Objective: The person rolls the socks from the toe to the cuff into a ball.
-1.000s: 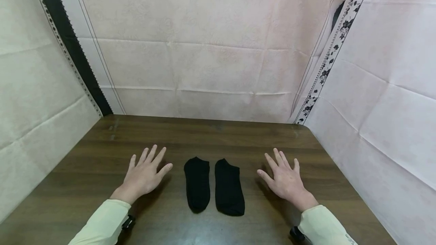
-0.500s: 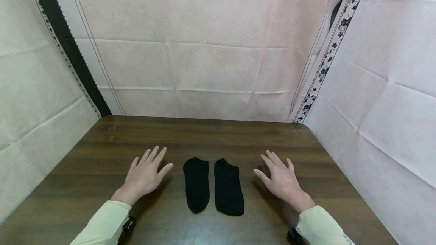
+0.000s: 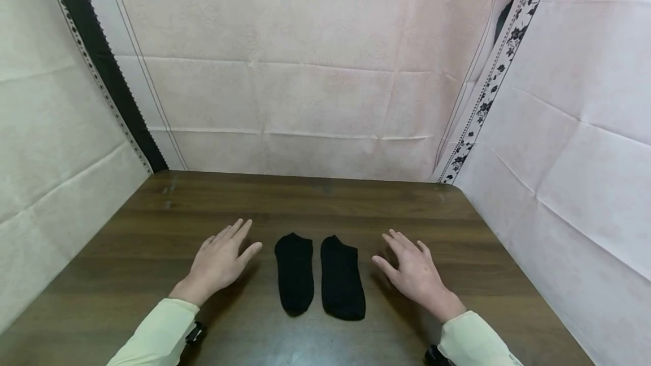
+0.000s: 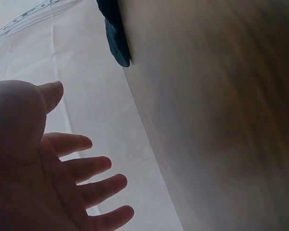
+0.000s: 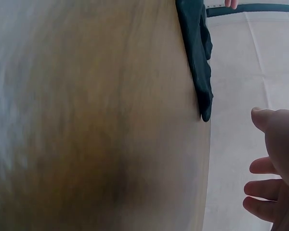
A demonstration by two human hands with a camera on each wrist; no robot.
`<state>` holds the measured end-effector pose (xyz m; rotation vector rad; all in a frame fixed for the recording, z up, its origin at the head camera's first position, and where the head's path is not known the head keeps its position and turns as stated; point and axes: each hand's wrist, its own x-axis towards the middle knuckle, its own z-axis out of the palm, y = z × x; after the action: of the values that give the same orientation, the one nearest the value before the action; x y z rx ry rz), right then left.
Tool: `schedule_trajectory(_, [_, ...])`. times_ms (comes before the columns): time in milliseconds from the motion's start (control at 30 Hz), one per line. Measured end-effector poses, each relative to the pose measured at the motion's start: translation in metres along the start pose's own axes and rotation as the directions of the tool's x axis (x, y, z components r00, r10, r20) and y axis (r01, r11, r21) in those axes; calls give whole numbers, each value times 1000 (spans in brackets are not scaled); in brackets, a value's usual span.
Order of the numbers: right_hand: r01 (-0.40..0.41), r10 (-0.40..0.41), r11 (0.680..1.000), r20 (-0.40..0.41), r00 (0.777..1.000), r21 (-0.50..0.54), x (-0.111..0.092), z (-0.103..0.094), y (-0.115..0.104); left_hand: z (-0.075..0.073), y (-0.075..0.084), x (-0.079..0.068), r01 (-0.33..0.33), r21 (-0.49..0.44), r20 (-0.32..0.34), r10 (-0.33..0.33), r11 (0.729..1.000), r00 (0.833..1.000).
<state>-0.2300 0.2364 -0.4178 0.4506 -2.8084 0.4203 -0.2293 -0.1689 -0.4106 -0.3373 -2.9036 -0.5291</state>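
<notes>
Black fabric forms two items: the left sock (image 3: 295, 275) and the right sock (image 3: 343, 279), laid flat side by side with a narrow gap between them on the wood-grain table (image 3: 325, 202). The left hand (image 3: 217, 261) is positioned to the left of the pair, fingers extended, thumb spread. The right hand (image 3: 413, 273) is positioned to the right, fingers likewise extended. Both hands are unloaded and apart from the socks. Pale cloth panels (image 3: 315, 95) border the table.
</notes>
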Motion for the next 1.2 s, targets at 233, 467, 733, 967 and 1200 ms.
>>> schedule_trajectory(233, [7, -8, 998, 6, 1000, 67, 0, 1, -10, 1, 3, 1, 0, -47, -10, 0, 999, 1000])
schedule_trajectory(467, [-53, 47, 977, 33, 998, 205, -2, 4, -22, 2, 8, 7, 39, -87, 7, -39, 995, 999])
schedule_trajectory(733, [-87, 77, 918, 42, 996, 387, -4, 7, -35, 5, 12, 12, 80, -152, 35, -76, 985, 996])
schedule_trajectory(967, [-73, 53, 854, 54, 997, 515, -4, 10, -44, 7, 15, 15, 120, -233, 74, -105, 965, 992])
schedule_trajectory(1200, [-81, 22, 810, 108, 994, 581, -4, 10, -52, 10, 16, 21, 138, -301, 101, -112, 943, 989])
